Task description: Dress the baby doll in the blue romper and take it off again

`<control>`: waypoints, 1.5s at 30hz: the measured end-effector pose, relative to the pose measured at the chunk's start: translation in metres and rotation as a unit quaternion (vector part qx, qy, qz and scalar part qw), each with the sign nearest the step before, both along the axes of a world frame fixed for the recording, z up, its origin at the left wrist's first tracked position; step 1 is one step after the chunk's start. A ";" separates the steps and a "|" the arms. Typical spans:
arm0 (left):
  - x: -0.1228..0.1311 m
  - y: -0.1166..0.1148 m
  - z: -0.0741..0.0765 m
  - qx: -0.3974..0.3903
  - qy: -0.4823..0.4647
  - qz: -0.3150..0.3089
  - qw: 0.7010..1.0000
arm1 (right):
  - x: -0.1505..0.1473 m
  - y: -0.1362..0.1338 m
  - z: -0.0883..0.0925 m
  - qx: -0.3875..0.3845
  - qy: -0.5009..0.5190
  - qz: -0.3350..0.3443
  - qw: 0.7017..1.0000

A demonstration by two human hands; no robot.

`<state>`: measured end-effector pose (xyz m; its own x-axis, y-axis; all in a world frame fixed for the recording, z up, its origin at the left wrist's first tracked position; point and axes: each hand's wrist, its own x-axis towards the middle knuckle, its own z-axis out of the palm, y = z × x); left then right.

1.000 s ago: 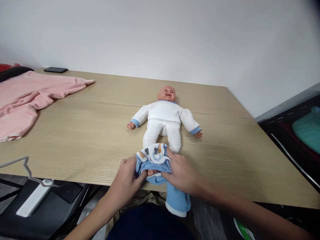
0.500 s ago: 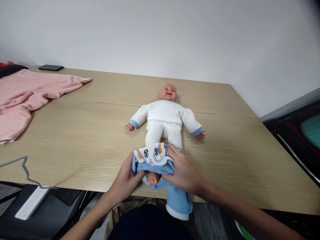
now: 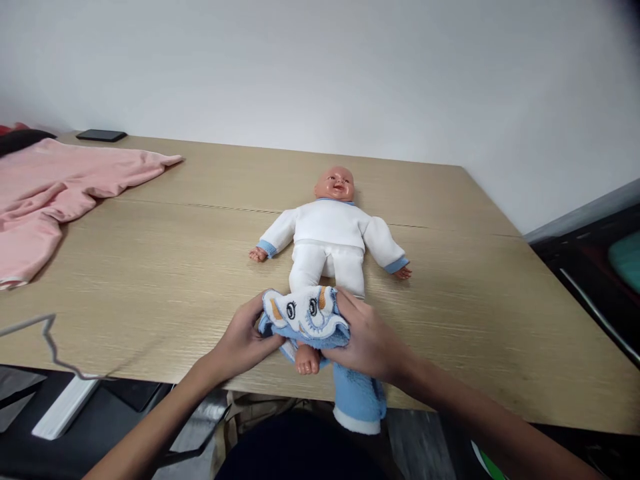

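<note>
Doll (image 3: 330,230) lies on its back on the wooden table (image 3: 150,280), with its long axis running straight away from the person. Its head points to the far wall and its legs point back toward the near edge. Its arms are spread out to both sides.

Blue trousers (image 3: 306,319) with a stitched elephant face are bunched over the doll's lower legs, waistband toward the doll's hips. One empty leg (image 3: 357,400) hangs over the table edge below the doll's feet. A bare foot (image 3: 306,360) pokes out of the bunched cloth on the side of the doll's right leg.

The left hand (image 3: 240,341) pinches the trousers' edge beside that leg, fingers curled and pressed together on the fabric. The right hand (image 3: 367,337) grips the other side over the doll's left shin, with its thumb on top and its fingers wrapped under the cloth.

Compared with a second ago, the foot has come much further out of the leg opening. Both hands have drawn the cloth slightly up toward the doll's hips.

Far left of the doll lie a pink garment (image 3: 45,187) and, beyond it, a dark phone (image 3: 101,135).
</note>
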<state>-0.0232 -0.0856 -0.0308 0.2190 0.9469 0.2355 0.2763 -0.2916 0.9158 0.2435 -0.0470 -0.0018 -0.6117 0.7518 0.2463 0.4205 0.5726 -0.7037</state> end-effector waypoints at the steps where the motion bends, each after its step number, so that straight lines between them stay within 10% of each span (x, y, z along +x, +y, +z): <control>1: 0.001 0.001 0.000 -0.006 -0.010 -0.001 1.000 | 0.000 -0.001 -0.001 0.004 0.001 0.011 1.000; 10: 0.002 0.005 -0.006 -0.058 -0.124 -0.029 0.990 | 0.002 -0.002 0.000 0.091 -0.029 0.069 0.993; 21: -0.009 0.007 -0.002 0.058 -0.058 -0.146 0.986 | 0.006 0.006 -0.002 0.160 -0.044 0.071 0.984; 27: -0.020 0.030 0.007 -0.035 0.029 -0.162 0.986 | 0.009 0.029 0.005 0.049 -0.028 0.089 0.994; 34: -0.025 0.067 0.014 -0.258 -0.095 -0.237 0.932 | 0.021 0.049 0.035 -0.100 -0.053 0.137 0.984; 45: -0.027 0.071 0.011 -0.147 -0.017 -0.174 0.974 | 0.071 0.030 0.043 -0.305 0.073 0.115 0.942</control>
